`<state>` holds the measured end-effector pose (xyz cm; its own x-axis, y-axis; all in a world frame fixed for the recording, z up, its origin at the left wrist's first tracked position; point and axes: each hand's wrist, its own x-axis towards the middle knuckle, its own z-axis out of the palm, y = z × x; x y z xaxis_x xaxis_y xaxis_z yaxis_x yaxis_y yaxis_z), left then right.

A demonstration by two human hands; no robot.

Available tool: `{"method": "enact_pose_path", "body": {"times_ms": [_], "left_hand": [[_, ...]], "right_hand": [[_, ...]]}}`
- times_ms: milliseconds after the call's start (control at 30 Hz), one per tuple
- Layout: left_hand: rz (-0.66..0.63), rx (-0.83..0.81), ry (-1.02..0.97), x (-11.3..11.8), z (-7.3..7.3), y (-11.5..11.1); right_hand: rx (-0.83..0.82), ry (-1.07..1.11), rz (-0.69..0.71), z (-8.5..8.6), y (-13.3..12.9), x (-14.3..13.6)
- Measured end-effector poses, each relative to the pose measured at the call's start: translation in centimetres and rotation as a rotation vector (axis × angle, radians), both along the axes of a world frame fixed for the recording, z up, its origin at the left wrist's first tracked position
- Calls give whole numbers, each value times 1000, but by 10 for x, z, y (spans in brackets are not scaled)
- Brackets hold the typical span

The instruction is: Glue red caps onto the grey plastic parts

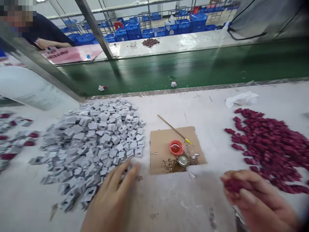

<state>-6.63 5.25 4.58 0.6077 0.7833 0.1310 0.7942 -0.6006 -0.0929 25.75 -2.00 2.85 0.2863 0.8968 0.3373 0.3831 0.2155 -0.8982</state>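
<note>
My left hand (113, 193) reaches to the near right edge of a heap of small light-grey plastic parts (103, 132). Its fingers are stretched out, with thumb and forefinger apart, and some fingertips touch the heap's edge. On the other side, my right hand (258, 196) pinches a small dark-red part (234, 185) between thumb and fingers; the hand is slightly blurred. A large pile of similar dark-red parts (272, 145) lies just beyond it. Between the hands, a piece of cardboard (156, 141) bears a red cap of liquid (176, 148), a small round metal-rimmed cap (183, 160) and a thin yellow-tipped brush (172, 127).
A green conveyor belt (145, 74) runs behind the table, carrying two small white-and-red pieces. White crumpled tissue (241, 99) lies at right. Grey-and-red pieces (14, 138) and a white bottle (31, 87) are at left. Across the belt sits a person (45, 29); blue crates (132, 30) stand behind.
</note>
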Motion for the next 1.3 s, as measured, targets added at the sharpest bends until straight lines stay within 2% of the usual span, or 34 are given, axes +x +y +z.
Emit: {"method": "enact_pose_path", "body": {"times_ms": [67, 167, 233, 300, 433, 600, 667, 800, 867, 1000, 1133, 1300], "left_hand": [[-14, 12, -118, 1, -13, -1], [-16, 26, -344, 10, -22, -8], [-32, -16, -474, 18, -27, -16], [-45, -86, -556, 25, -31, -25], [-27, -156, -624, 31, -35, -32], [-2, -306, -719, 32, -27, -30], [2, -346, -758, 32, -26, -31], [-30, -257, -718, 39, -31, -35], [-39, -245, -728, 44, -36, -38], [-18, -270, -827, 55, -39, -42], [-24, -309, -933, 58, -38, -40], [-67, -322, -901, 58, -41, -41]], "right_hand": [[-122, 283, 66, 16, -2, -15], [-303, 589, 71, 22, -2, -33], [-362, 687, 66, 21, -3, -37], [-353, 693, 69, 18, -2, -39], [-256, 501, -2, 17, 4, -42], [-118, 154, -4, 19, 18, -48], [-63, -61, 10, 21, 25, -47], [79, -576, 48, 21, 39, -43], [114, -731, 88, 20, 44, -41], [151, -854, 168, 17, 47, -36], [142, -867, 208, 14, 48, -33], [162, -861, 175, 20, 37, -37]]}}
